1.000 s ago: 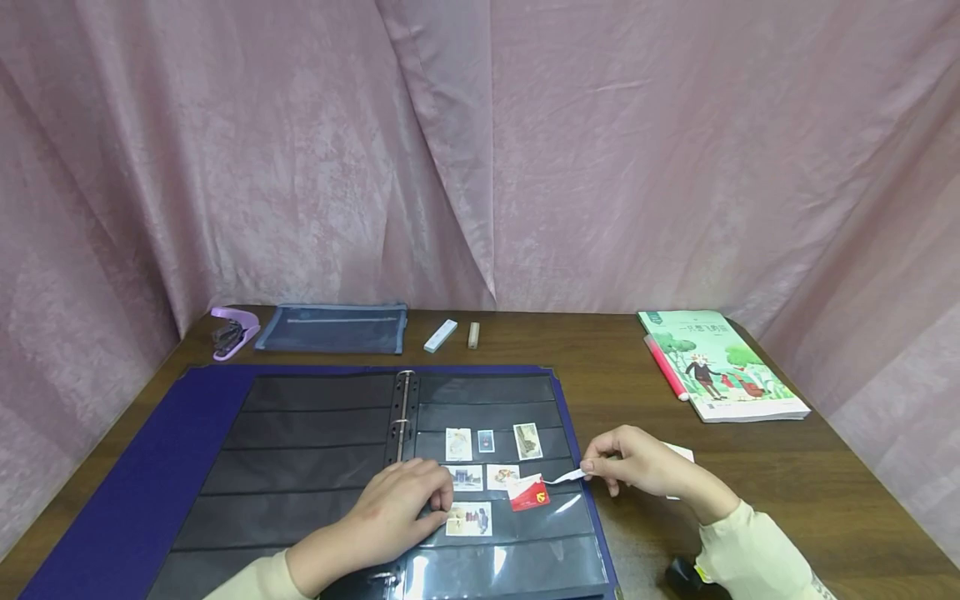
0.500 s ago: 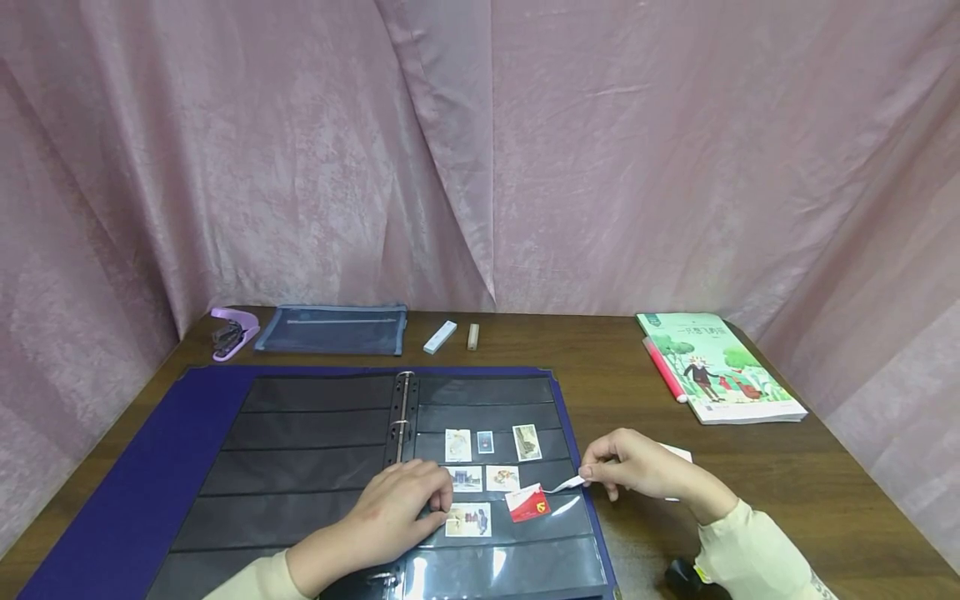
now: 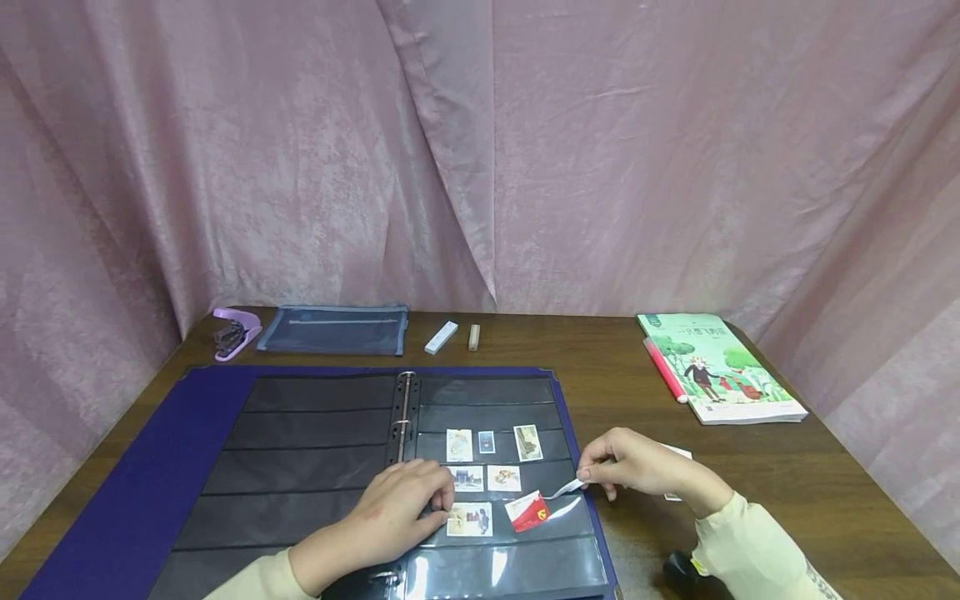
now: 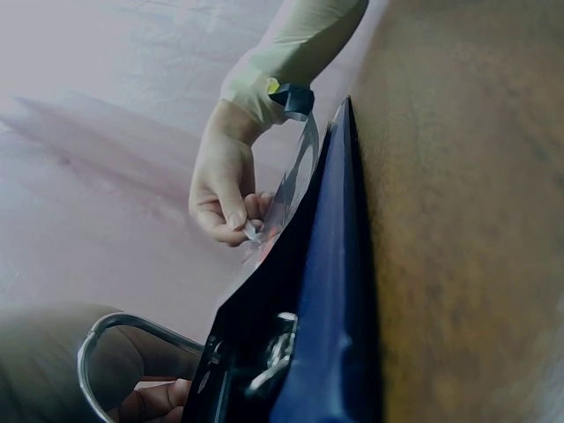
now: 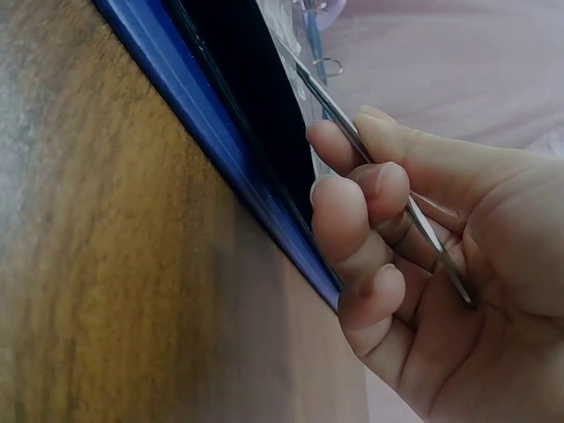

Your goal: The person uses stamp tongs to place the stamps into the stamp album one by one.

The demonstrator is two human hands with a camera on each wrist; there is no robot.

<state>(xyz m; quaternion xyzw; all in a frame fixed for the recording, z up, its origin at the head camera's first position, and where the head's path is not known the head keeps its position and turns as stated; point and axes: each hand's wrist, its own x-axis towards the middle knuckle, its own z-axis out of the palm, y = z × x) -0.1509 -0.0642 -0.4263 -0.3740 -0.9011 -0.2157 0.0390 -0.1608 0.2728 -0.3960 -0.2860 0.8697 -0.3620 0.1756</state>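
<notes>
My right hand [image 3: 633,462] pinches metal tweezers [image 5: 426,231] between thumb and fingers, beyond the right edge of the stamp album [image 3: 120,492]. Its tips meet the corner of a red-and-white stamp [image 3: 528,512], tilted over the lower part of the right page. My left hand [image 3: 397,508] rests on the album near the binder rings, fingers loosely bent, the thumb beside a stamp [image 3: 470,519] in that row. Above are several more stamps, among them a small blue stamp [image 3: 487,442] and a tall stamp [image 3: 528,442].
Along the back of the table lie a purple stapler [image 3: 236,333], a blue mesh pouch [image 3: 333,330], a white box [image 3: 441,337] and a small beige piece [image 3: 474,337]. At the right are a green book [image 3: 723,371], a red pen [image 3: 665,370] and a partly hidden white paper [image 3: 677,451].
The red-and-white stamp has moved downward on the right page and turned to a steeper tilt, with my right hand shifting very slightly left. My left hand has stayed in place.
</notes>
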